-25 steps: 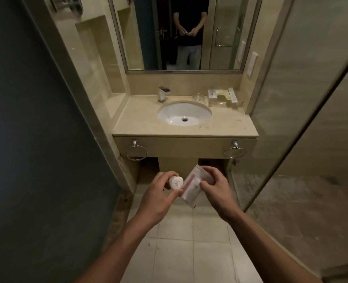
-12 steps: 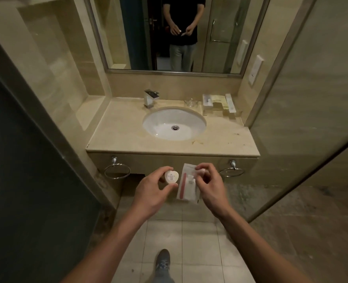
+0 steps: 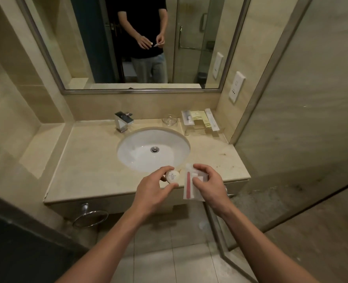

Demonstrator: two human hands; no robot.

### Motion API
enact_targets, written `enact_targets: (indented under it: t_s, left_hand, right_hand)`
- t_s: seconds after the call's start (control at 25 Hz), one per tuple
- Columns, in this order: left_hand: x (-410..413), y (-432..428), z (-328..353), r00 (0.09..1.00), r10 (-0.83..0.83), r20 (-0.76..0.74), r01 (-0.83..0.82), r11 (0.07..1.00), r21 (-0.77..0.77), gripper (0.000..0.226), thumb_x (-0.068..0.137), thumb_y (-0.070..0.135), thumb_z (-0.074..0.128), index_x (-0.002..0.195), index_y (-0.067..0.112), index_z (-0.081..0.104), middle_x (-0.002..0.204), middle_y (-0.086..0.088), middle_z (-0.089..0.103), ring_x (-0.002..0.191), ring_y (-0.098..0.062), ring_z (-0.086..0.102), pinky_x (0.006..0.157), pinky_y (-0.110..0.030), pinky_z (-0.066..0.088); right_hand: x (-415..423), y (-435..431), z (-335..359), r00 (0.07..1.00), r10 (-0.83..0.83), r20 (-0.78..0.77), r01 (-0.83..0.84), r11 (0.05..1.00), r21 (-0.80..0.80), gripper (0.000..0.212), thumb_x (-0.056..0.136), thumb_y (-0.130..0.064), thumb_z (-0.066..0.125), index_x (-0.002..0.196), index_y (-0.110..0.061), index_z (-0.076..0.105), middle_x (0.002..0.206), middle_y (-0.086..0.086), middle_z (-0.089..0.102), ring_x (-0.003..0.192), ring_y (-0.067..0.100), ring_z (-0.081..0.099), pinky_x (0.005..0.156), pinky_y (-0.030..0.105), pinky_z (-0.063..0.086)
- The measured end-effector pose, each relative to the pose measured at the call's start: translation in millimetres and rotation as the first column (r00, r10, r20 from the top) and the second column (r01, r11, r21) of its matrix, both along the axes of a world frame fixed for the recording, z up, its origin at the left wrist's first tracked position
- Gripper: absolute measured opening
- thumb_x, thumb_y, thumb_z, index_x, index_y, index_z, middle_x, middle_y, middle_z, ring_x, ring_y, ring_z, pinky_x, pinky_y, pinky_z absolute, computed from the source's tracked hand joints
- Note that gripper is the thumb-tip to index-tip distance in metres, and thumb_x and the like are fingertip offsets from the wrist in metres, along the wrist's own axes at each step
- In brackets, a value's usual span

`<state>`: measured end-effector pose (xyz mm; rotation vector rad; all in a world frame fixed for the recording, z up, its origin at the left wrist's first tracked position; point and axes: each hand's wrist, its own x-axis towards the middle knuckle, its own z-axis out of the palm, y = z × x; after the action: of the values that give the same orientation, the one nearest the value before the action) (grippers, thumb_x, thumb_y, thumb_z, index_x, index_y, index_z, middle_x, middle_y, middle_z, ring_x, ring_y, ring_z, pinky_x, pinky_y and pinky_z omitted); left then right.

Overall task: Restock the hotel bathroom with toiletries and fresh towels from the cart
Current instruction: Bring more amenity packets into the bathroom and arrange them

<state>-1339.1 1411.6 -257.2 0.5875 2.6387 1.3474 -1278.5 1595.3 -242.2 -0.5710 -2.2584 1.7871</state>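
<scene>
Both hands now sit over the front edge of the vanity counter (image 3: 91,160), where half a second ago they hung below its front; the whole vanity fills more of the frame.

The left hand (image 3: 152,190), just below the middle of the frame, pinches a small round white soap (image 3: 172,177) between thumb and fingertips, printed face up. Just to its right, the right hand (image 3: 207,184) grips a clear toothbrush packet (image 3: 189,194) by its upper part, thumb and fingers curled around it. The packet hangs upright with a red-handled brush visible inside. The two hands are close but apart, soap and packet just beside each other. Whether either item touches the counter cannot be told.

Directly above the hands lies the white oval sink basin (image 3: 144,156), sunk into the beige stone top. A square chrome faucet (image 3: 123,121) stands behind the basin to the left, and a small glass dish (image 3: 169,120) stands behind it to the right. At the back right corner of the counter a clear tray (image 3: 199,132) holds several wrapped amenity packets (image 3: 198,117).

A towel ring (image 3: 90,218) hangs on the vanity front at lower left. The framed mirror (image 3: 87,37) across the top of the frame reflects the person's torso and hands. A white wall socket (image 3: 236,86) sits at its right, beside the shower glass (image 3: 291,139). Pale floor tiles (image 3: 152,268) show at the bottom between the forearms.
</scene>
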Motion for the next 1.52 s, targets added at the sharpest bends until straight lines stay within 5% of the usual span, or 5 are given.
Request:
enact_targets:
  t_s: [0.2, 0.52, 0.76, 1.04, 1.52]
  left_hand:
    - [-56.9, 30.7, -6.2, 1.0, 0.002, -0.019, -0.002, 1.0, 0.029, 0.042, 0.085, 0.039, 0.074, 0.125, 0.034, 0.061, 0.11, 0.022, 0.066, 0.098, 0.001, 0.06, 0.09, -0.028, 0.048]
    - [-157.7, 105.7, -23.9, 0.997, 0.073, -0.016, -0.074, 0.997, -0.038, 0.039, 0.086, 0.045, 0.069, 0.123, 0.041, 0.058, 0.104, 0.03, 0.06, 0.099, 0.004, 0.056, 0.087, -0.023, 0.045]
    - [-237.9, 154.5, -31.5, 0.989, 0.146, -0.008, -0.146, 0.989, -0.017, 0.034, 0.089, 0.038, 0.07, 0.12, 0.041, 0.057, 0.108, 0.029, 0.06, 0.105, -0.003, 0.055, 0.094, -0.032, 0.045]
    - [-322.5, 175.0, -54.0, 0.988, 0.155, 0.016, -0.154, 0.987, -0.045, 0.03, 0.089, 0.036, 0.071, 0.116, 0.036, 0.059, 0.097, 0.031, 0.058, 0.098, -0.005, 0.055, 0.091, -0.04, 0.05]
    - [-478.9, 179.8, -127.2, 0.996, 0.072, -0.061, -0.082, 0.981, -0.176, 0.037, 0.092, 0.04, 0.064, 0.127, 0.03, 0.057, 0.114, 0.012, 0.066, 0.113, -0.009, 0.053, 0.097, -0.031, 0.026]
  right_hand:
    - [-52.6, 29.5, -2.9, 1.0, 0.01, 0.019, -0.01, 1.0, 0.013, 0.05, 0.087, -0.003, 0.063, 0.131, -0.026, 0.055, 0.122, -0.019, 0.058, 0.109, -0.004, 0.059, 0.091, 0.014, 0.049]
    - [-174.2, 106.0, -25.2, 0.995, 0.095, 0.001, -0.095, 0.995, -0.025, 0.034, 0.093, -0.007, 0.063, 0.118, -0.029, 0.067, 0.118, -0.022, 0.066, 0.115, -0.003, 0.058, 0.104, 0.029, 0.049]
    - [-263.6, 157.2, -42.3, 0.99, 0.138, 0.041, -0.134, 0.987, -0.09, 0.047, 0.087, 0.001, 0.057, 0.117, -0.034, 0.066, 0.12, -0.023, 0.064, 0.116, 0.0, 0.059, 0.091, 0.017, 0.049]
    - [-345.0, 171.9, -62.3, 0.991, 0.108, 0.074, -0.101, 0.99, -0.098, 0.045, 0.088, 0.001, 0.06, 0.12, -0.031, 0.066, 0.12, -0.025, 0.063, 0.118, 0.0, 0.059, 0.099, 0.024, 0.05]
    - [-468.9, 150.8, -116.6, 0.982, -0.013, 0.189, 0.029, 0.996, -0.08, 0.044, 0.088, 0.003, 0.059, 0.121, -0.026, 0.065, 0.123, -0.02, 0.062, 0.118, 0.002, 0.059, 0.108, 0.037, 0.046]
